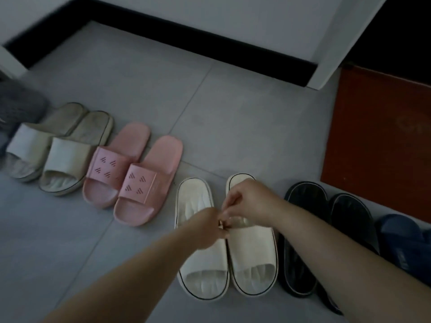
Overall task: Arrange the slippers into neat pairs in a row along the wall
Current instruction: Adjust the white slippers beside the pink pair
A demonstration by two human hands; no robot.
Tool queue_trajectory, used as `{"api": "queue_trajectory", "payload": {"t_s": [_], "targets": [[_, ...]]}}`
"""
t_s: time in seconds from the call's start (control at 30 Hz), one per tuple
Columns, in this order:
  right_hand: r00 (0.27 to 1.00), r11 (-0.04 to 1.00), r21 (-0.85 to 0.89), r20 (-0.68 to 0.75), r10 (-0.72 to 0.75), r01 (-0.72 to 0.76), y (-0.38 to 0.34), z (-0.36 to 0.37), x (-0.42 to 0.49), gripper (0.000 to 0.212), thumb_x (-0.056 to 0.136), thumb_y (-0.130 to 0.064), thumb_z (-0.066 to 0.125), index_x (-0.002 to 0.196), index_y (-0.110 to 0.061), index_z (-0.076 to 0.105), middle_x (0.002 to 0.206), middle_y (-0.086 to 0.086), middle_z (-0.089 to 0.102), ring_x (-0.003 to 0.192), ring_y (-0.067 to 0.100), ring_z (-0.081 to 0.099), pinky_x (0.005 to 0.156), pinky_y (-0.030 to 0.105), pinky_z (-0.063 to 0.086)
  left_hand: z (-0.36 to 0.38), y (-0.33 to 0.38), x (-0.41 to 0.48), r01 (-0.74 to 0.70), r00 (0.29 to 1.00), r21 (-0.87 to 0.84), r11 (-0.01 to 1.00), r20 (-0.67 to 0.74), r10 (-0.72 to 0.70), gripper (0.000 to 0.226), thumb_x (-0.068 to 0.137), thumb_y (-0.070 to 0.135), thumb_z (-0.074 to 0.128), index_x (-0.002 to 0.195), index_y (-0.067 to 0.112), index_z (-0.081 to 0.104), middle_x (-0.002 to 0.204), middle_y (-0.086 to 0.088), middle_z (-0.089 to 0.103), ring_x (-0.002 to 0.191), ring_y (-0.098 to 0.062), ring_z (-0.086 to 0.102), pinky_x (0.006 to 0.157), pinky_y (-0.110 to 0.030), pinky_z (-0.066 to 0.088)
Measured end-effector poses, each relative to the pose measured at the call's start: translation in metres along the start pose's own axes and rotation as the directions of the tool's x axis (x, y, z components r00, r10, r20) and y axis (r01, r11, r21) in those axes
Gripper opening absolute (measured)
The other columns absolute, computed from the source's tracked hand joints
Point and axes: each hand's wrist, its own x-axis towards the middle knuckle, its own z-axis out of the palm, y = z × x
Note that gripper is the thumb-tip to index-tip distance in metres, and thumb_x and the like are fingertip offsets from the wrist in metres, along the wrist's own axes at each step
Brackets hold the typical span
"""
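Both hands meet over the white pair in the middle of the row. The left hand (210, 226) comes in from the near left with its fingers curled at the strap edge of the left white slipper (200, 241); whether it actually grips the strap I cannot tell. The right hand (250, 201) reaches from the near right, its thumb and fingers drawn together at the top of the right white slipper (253, 252), seemingly pinching the strap's far edge. These two slippers lie side by side, touching, long axes running near to far, open toes toward the near side and heels toward the far wall (233, 17).

To the left, the pink slippers (133, 176) sit together, tilted so the heels lean to the far right and the toes point near left. Farther left, the beige slippers (58, 145) lie at the same slant, touching each other. Just right of the white pair, the black slippers (310, 236) lie roughly parallel to it, partly hidden by the right forearm. A blue slipper (401, 236) shows at the right edge. All rest on the grey tiled floor (140, 78).
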Motion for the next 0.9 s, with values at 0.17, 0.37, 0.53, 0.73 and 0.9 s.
{"api": "queue_trajectory", "payload": {"t_s": [0.17,0.37,0.53,0.73,0.9], "targets": [[0.948,0.945,0.283,-0.310,-0.073,0.166,-0.004,-0.064,-0.037,0.007,0.081,-0.013,0.069,0.080,-0.020,0.068,0.069,-0.009,0.065,0.058,-0.004,0.056,0.060,0.001,0.040,0.010,0.006,-0.031,-0.033,0.945,-0.287,0.957,-0.320,-0.064,0.019,0.087,0.017,0.060,0.070,0.024,0.060,0.068,0.003,0.057,0.059,-0.006,0.047,0.048,-0.011,0.034],[0.876,0.886,0.392,-0.481,-0.034,0.249,0.009,-0.112,-0.079,0.011,0.086,-0.016,0.061,0.089,-0.025,0.068,0.072,-0.006,0.070,0.071,-0.006,0.061,0.072,0.001,0.042,-0.008,0.036,-0.038,-0.067,0.965,-0.990,0.125,-0.096,-0.244,0.017,0.092,0.010,0.052,0.108,0.009,0.059,0.092,-0.009,0.063,0.078,-0.020,0.060,0.069,-0.030,0.052],[0.933,0.936,0.341,-0.357,0.045,0.085,0.030,-0.084,-0.065,0.012,0.085,-0.007,0.063,0.091,-0.016,0.067,0.080,0.000,0.066,0.066,-0.005,0.059,0.063,0.003,0.041,0.013,0.054,-0.004,0.104,0.968,-0.986,0.129,0.070,-0.242,0.045,0.091,0.015,0.055,0.134,0.018,0.038,0.107,-0.004,0.058,0.097,-0.018,0.057,0.094,-0.038,0.040],[0.986,0.991,-0.005,-0.108,0.131,-0.132,0.060,-0.029,-0.036,0.057,0.079,-0.021,0.070,0.130,-0.020,0.046,0.131,0.004,0.044,0.102,0.016,0.052,0.087,0.024,0.042,0.009,0.019,-0.010,-0.033,0.820,-0.777,0.628,-0.381,-0.428,0.055,0.073,0.011,0.067,0.124,0.011,0.048,0.114,-0.012,0.055,0.099,-0.026,0.054,0.086,-0.032,0.045],[0.974,0.927,-0.301,-0.115,0.196,-0.223,0.068,-0.011,-0.013,0.095,0.080,-0.024,0.068,0.149,-0.020,0.002,0.153,0.011,0.020,0.133,0.033,0.036,0.103,0.039,0.039,-0.022,0.027,0.006,0.178,0.809,-0.325,0.929,-0.489,-0.326,0.071,0.081,0.002,0.053,0.142,0.025,0.024,0.142,-0.014,0.033,0.127,-0.037,0.037,0.102,-0.041,0.036]]}}
